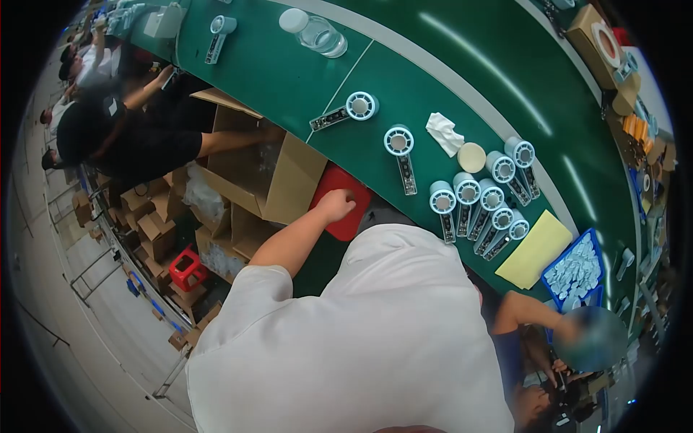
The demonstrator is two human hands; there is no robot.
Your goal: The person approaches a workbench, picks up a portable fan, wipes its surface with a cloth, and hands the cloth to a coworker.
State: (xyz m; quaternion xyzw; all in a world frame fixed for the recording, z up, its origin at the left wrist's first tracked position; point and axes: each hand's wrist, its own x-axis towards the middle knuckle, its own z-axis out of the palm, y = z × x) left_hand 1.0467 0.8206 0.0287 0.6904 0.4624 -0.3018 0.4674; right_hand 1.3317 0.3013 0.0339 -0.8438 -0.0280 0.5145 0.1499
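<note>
A left hand (pixel 336 206), fingers loosely curled, is poised at a red stool (pixel 345 229) beside a green workbench (pixel 281 86); no object shows in it, though whether it grips the seat or merely touches it cannot be told; the right hand is out of view, its grip unknown. Light-blue handheld units (pixel 491 195), circuit boards bared along their handles, crowd the bench ahead and to the right; one unit (pixel 446 209) reaches close to the near edge, beside the white shirt (pixel 361 346), where a turn of the body or a stray elbow could send it to the floor. The cluster is tightly packed (some handles all but touching), so a nudge to one could scrape its neighbor's exposed parts; a knocked bottle (pixel 321 36), if it holds liquid and its cap is loose, could wet the lone unit (pixel 361 107) nearest it. Below, an open carton (pixel 299 180) sits hard by the stool, a co-worker's arm (pixel 231 141) reaching inside; a careless shove of the seat could jar the box, and that arm with it.
</note>
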